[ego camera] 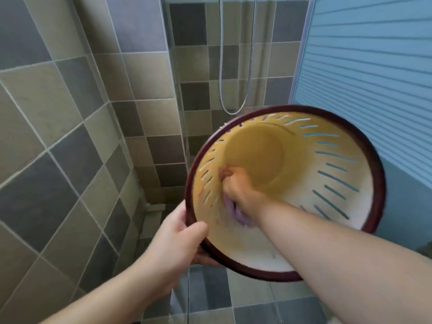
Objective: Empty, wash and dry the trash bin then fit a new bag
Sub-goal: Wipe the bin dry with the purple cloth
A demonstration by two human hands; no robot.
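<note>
The trash bin [332, 206] is a cream-yellow plastic basket with slotted walls and a dark red rim, held up in the air and tipped so its mouth faces me. My left hand [180, 237] grips the rim at its lower left, thumb inside the edge. My right hand [236, 185] reaches deep into the bin and is closed around a purple cloth [233, 212], pressing it against the left inner wall. The bin's bottom looks bare.
Tiled walls in grey and beige rise on the left and ahead. A metal shower hose [233, 90] hangs behind a glass panel [177, 113]. A blue slatted door [364, 66] stands at the right. Grey floor tiles [222, 300] lie below.
</note>
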